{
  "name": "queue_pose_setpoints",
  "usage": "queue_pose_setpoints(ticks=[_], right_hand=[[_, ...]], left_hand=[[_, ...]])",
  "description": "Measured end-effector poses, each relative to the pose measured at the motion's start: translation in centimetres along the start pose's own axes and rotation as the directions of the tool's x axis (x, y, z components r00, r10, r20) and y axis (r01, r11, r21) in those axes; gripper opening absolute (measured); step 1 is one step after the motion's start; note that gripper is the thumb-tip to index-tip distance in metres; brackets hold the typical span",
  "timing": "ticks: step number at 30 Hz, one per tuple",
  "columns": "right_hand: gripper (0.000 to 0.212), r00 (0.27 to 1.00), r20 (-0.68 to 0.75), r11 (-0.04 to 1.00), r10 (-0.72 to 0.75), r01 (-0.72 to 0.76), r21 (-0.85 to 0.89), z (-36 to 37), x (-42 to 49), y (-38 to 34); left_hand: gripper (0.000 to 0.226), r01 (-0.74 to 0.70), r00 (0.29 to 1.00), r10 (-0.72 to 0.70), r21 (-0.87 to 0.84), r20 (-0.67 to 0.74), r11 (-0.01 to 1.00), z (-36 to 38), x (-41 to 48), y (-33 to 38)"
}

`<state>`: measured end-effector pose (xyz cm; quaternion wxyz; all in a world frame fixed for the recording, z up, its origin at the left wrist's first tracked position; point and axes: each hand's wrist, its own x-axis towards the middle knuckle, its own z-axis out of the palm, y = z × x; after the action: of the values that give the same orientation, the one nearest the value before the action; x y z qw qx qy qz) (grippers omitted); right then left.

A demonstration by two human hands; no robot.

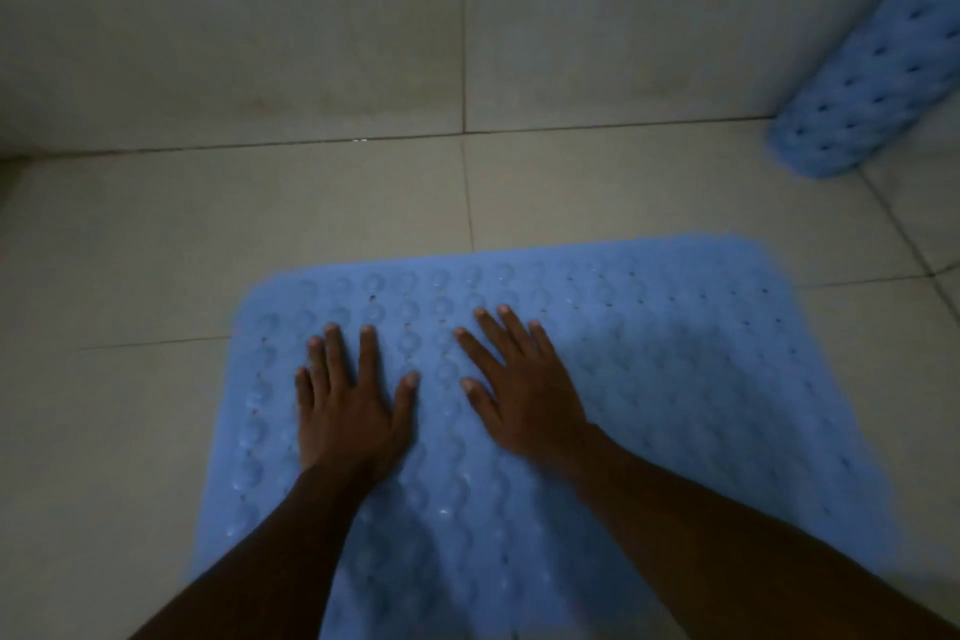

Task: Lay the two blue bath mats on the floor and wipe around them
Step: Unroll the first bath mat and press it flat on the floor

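Note:
A blue bath mat [675,379] with rows of round bumps and small holes lies flat on the tiled floor, filling the lower middle of the view. My left hand [350,405] rests palm down on its left part, fingers spread. My right hand [524,390] lies flat beside it near the mat's middle, fingers also apart. Neither hand holds anything. A second blue bath mat [872,73] leans upright against the wall at the far right, partly cut off by the frame edge.
Pale floor tiles [156,250] with dark grout lines surround the mat. A tiled wall [311,16] rises beyond it, meeting the floor a short way past the mat's far edge. The light is dim.

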<state>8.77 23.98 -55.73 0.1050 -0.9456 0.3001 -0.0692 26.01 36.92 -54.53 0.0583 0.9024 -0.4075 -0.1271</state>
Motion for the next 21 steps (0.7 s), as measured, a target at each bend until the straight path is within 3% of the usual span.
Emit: queue_pose_setpoints(ticks=[3,7,11,17,21], right_hand=[[0.058,0.995,0.045,0.993,0.089,-0.086,-0.077,-2.2,-6.6,6.1],[0.062,0.944,0.006,0.927,0.331,-0.324,-0.188,-5.9,-13.3,15.0],[0.062,0.904,-0.035,0.873,0.426,-0.421,-0.247,-8.3,-15.1,21.3],[0.063,0.885,-0.131,0.865,0.447,-0.465,-0.189,-6.4,-12.8,22.1],[0.065,0.943,-0.179,0.916,0.279,-0.318,-0.246,-6.8,-12.5,23.6]], left_hand=[[0.083,-0.118,0.993,0.118,-0.008,0.02,0.993,1.3,-4.2,5.6],[0.068,-0.341,0.938,0.342,-0.028,0.048,0.94,3.9,-6.0,16.2],[0.064,-0.444,0.896,0.444,-0.004,0.02,0.896,6.3,-5.2,25.2],[0.074,-0.328,0.944,0.327,0.01,0.042,0.945,7.9,-5.2,27.9],[0.082,-0.323,0.946,0.321,0.035,0.044,0.946,7.7,-5.0,28.1]])
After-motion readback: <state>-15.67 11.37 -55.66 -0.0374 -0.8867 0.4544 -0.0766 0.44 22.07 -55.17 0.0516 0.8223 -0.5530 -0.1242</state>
